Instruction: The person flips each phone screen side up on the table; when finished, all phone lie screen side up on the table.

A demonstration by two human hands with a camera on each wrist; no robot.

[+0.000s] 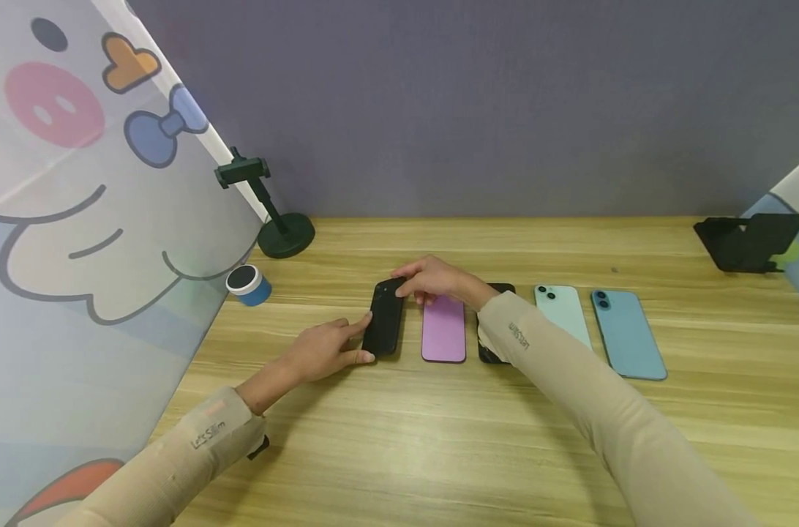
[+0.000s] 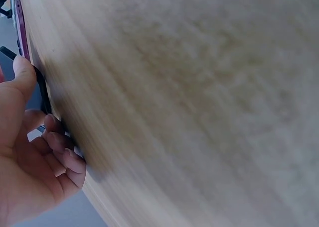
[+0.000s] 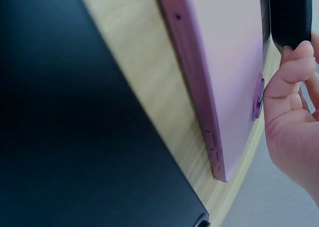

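Note:
A black phone (image 1: 384,322) lies back up at the left end of a row of phones, its camera end away from me. My left hand (image 1: 327,350) holds it along its left side, index finger on the edge and thumb (image 2: 25,75) at the near corner. The other fingers of that hand are curled beneath. At the far end, my right hand (image 1: 432,280) grips the same phone with thumb and fingertips (image 3: 301,53). The right hand reaches over a pink phone (image 1: 443,333), covering its camera end.
Right of the pink phone lie another black phone (image 1: 490,353), partly under my right sleeve, a pale green phone (image 1: 564,311) and a blue phone (image 1: 628,333). A dark phone stand (image 1: 286,234) and a blue-and-white jar (image 1: 249,285) stand left. A black folding stand (image 1: 745,241) is far right.

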